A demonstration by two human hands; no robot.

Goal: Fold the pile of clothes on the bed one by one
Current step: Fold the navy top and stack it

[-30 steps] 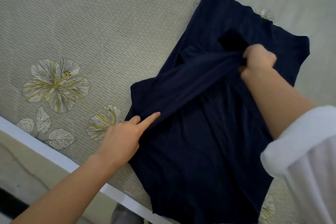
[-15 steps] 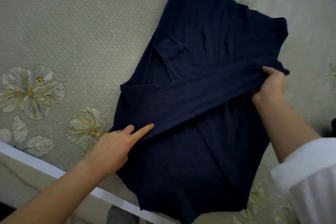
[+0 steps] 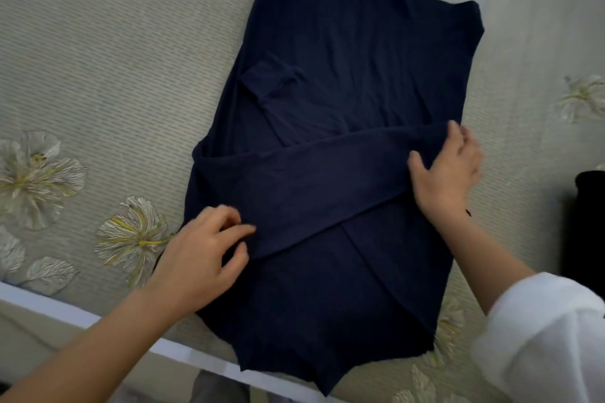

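One navy garment (image 3: 343, 42), floral bed mat (image 3: 114, 59)

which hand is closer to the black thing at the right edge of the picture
Right. The right hand lies on the navy garment near its right edge, just left of the black thing; the left hand is at its left edge.

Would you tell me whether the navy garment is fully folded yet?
Partly folded: one sleeve lies across the navy garment, whose body is spread flat on the bed.
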